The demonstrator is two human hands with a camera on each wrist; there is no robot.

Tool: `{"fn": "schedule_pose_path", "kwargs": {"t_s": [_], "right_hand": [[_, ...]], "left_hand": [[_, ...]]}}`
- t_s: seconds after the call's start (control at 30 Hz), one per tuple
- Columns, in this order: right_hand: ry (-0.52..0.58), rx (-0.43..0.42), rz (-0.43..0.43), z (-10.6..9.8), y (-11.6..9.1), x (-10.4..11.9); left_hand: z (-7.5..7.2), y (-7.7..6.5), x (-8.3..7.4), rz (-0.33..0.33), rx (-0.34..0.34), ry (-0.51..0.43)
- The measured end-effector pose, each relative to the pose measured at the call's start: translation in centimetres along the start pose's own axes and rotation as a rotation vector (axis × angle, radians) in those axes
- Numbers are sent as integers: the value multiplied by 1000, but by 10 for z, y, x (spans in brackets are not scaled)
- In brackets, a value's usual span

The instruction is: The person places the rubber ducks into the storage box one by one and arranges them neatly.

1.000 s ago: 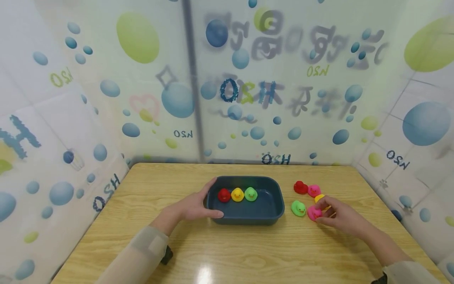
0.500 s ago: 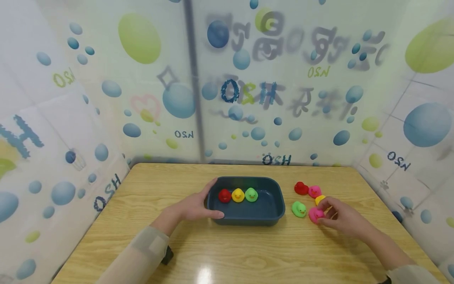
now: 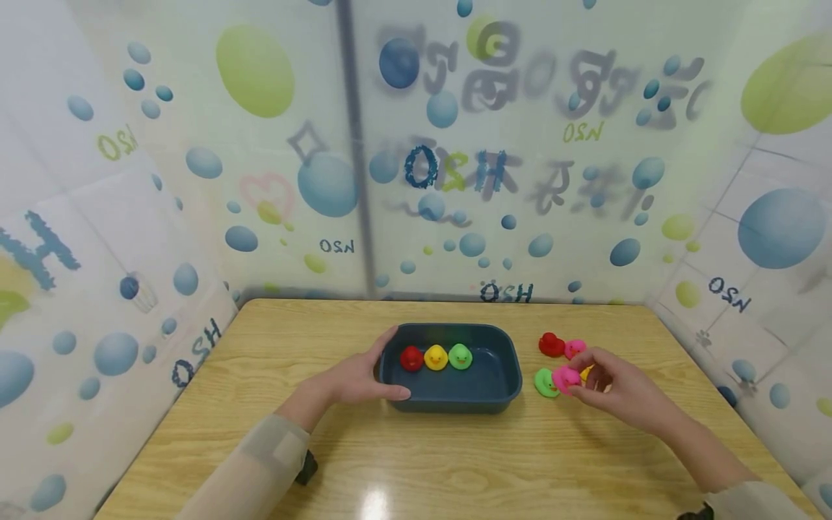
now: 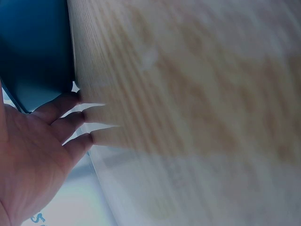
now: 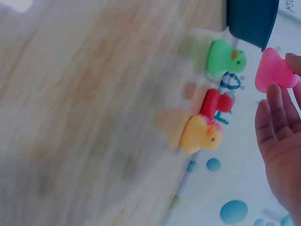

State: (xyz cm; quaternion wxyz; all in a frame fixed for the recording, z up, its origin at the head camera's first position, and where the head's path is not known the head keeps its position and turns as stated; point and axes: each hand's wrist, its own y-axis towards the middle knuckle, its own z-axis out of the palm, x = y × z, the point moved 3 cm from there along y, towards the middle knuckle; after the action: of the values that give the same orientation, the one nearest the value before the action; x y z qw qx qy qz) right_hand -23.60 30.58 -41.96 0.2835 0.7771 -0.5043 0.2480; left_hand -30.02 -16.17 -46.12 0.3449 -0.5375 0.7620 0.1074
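Observation:
My right hand (image 3: 617, 383) pinches a pink rubber duck (image 3: 566, 379) between thumb and fingers, raised above the table in the right wrist view. It overlaps a green rubber duck (image 3: 545, 383) in the head view. A yellow duck (image 5: 200, 134) is mostly hidden behind the hand there but shows in the right wrist view. At the left end of a dark blue bin (image 3: 448, 404), my left hand (image 3: 354, 377) rests with thumb and index finger spread, straight, along its corners. Inside the bin a red (image 3: 412, 359), a yellow (image 3: 436, 357) and a green duck (image 3: 461, 357) sit in a row.
Behind the right hand, a red duck (image 3: 551, 344) and another pink duck (image 3: 575, 349) sit side by side on the wooden table (image 3: 448, 462). Patterned curtains (image 3: 448, 238) with blue and green dots enclose the table's back and sides.
My right hand has lifted the pink duck and shifted it slightly left, from beside the green duck to overlapping it in view. The left hand and bin have stayed in place.

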Motion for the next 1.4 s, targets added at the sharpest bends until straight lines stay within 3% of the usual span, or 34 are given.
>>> {"fn": "schedule_pose_path", "kwargs": {"t_s": [0.17, 0.3, 0.87, 1.07, 1.4], "right_hand": [[16, -38, -93, 4, 8, 16], [3, -38, -116, 8, 18, 23], [-32, -26, -64, 32, 66, 46], [-74, -45, -106, 48, 85, 45], [-104, -43, -42, 73, 108, 34]], "left_hand": [[0, 1, 0, 6, -1, 3], [1, 1, -1, 4, 3, 3], [-1, 3, -1, 15, 2, -2], [0, 3, 1, 16, -1, -2], [1, 1, 1, 14, -5, -11]]}}
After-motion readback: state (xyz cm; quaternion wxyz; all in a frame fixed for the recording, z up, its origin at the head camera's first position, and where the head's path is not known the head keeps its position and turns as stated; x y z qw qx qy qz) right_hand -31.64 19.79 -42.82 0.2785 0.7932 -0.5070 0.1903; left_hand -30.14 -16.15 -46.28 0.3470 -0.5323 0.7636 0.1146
